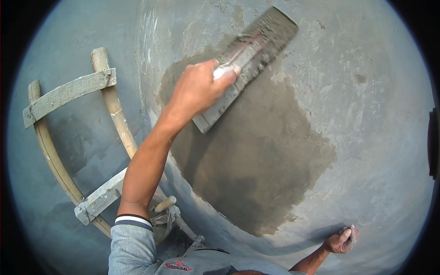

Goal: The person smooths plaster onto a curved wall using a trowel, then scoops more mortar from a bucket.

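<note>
Left hand (197,89) has fingers wrapped round the handle (223,72) of a rectangular plastering trowel (259,55), aslant over the upper part of the damp mortar patch (261,160), probably gripped near its middle so pressure spreads evenly. Right hand (341,240) is low right by the grey wall (371,142), fingers curled in, maybe for balance, can't tell if pinching anything. Bamboo ladder (118,114) stands left of the patch, presumably to keep it reachable
</note>
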Action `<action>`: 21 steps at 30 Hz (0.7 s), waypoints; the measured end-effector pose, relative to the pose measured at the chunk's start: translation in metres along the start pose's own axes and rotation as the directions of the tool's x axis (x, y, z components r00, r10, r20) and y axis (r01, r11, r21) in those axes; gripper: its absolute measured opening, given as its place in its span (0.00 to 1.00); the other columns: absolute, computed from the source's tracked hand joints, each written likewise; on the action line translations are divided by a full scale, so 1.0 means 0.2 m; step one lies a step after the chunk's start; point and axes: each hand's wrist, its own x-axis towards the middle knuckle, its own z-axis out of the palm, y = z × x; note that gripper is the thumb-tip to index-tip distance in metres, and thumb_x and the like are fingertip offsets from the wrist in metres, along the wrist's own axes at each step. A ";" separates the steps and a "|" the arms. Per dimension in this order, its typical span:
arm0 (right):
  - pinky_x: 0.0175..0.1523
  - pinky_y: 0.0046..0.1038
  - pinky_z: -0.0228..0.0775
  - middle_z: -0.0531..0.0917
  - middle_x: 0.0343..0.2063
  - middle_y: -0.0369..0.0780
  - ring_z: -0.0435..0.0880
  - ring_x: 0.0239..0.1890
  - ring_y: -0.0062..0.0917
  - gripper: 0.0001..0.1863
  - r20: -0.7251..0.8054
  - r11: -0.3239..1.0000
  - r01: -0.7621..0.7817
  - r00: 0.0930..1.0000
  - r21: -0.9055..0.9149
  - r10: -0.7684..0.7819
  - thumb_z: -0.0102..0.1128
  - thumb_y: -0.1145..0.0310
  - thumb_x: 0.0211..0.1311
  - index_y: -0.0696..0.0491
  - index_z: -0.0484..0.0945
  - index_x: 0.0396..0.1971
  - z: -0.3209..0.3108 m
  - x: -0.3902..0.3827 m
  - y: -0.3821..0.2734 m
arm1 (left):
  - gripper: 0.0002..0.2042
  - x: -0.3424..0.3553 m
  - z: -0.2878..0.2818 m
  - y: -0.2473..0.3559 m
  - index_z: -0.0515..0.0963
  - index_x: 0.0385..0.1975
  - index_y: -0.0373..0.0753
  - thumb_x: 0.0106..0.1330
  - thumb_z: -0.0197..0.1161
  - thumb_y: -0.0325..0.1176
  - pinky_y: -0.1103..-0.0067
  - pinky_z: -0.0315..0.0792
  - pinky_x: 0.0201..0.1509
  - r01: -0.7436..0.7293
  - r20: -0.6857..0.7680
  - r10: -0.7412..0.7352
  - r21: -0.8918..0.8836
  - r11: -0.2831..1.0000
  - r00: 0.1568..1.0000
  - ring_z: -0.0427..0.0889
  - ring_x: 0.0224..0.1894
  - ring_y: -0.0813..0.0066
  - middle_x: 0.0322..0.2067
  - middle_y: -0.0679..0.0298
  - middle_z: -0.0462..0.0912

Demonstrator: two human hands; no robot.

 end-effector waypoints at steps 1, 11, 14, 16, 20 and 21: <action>0.23 0.22 0.52 0.68 0.19 0.38 0.62 0.20 0.21 0.07 0.004 1.000 -0.008 1.000 0.010 0.008 0.51 0.72 0.63 0.61 0.75 0.36 0.02 -0.01 -0.02 | 0.28 0.09 -0.13 -0.02 0.76 0.30 0.24 0.62 0.58 0.53 0.71 0.71 0.28 0.224 0.054 -0.220 -0.101 0.969 0.974 0.79 0.20 0.66 0.19 0.53 0.79; 0.26 0.24 0.55 0.68 0.18 0.37 0.61 0.19 0.21 0.08 0.015 0.998 0.052 0.999 -0.038 -0.051 0.51 0.72 0.63 0.61 0.75 0.36 -0.01 0.01 0.02 | 0.30 0.02 -0.04 0.04 0.77 0.36 0.24 0.61 0.57 0.55 0.67 0.75 0.35 0.047 0.220 -0.076 0.132 0.990 0.973 0.84 0.30 0.57 0.28 0.43 0.81; 0.27 0.24 0.54 0.67 0.17 0.36 0.60 0.18 0.20 0.08 -0.002 1.000 0.019 1.000 0.024 -0.019 0.51 0.72 0.64 0.61 0.75 0.36 0.02 -0.01 -0.01 | 0.31 0.19 -0.28 -0.18 0.75 0.41 0.22 0.61 0.57 0.54 0.69 0.77 0.30 0.412 0.082 -0.403 -0.194 0.891 0.911 0.84 0.28 0.63 0.28 0.45 0.81; 0.28 0.25 0.55 0.66 0.17 0.36 0.60 0.18 0.20 0.08 -0.013 0.997 0.006 1.000 0.071 -0.005 0.50 0.72 0.64 0.61 0.75 0.36 0.03 -0.01 -0.02 | 0.26 0.21 -0.30 -0.24 0.78 0.29 0.27 0.62 0.57 0.52 0.75 0.72 0.16 0.435 0.029 -0.441 -0.238 0.868 0.897 0.81 0.16 0.67 0.20 0.52 0.81; 0.30 0.26 0.56 0.66 0.17 0.36 0.59 0.17 0.20 0.09 0.019 0.999 0.053 0.998 0.003 -0.053 0.51 0.70 0.64 0.61 0.75 0.35 -0.01 0.01 0.00 | 0.34 -0.13 -0.01 0.03 0.75 0.40 0.19 0.60 0.58 0.56 0.63 0.71 0.47 0.163 0.282 -0.160 0.013 0.987 0.946 0.81 0.39 0.48 0.32 0.39 0.81; 0.31 0.27 0.56 0.66 0.17 0.35 0.59 0.17 0.20 0.09 0.015 0.999 0.050 0.999 0.005 -0.050 0.51 0.70 0.65 0.61 0.75 0.35 -0.01 0.01 0.01 | 0.33 -0.11 -0.01 -0.01 0.76 0.39 0.20 0.61 0.58 0.55 0.64 0.72 0.47 0.133 0.208 -0.139 0.042 0.990 0.968 0.82 0.39 0.50 0.32 0.42 0.81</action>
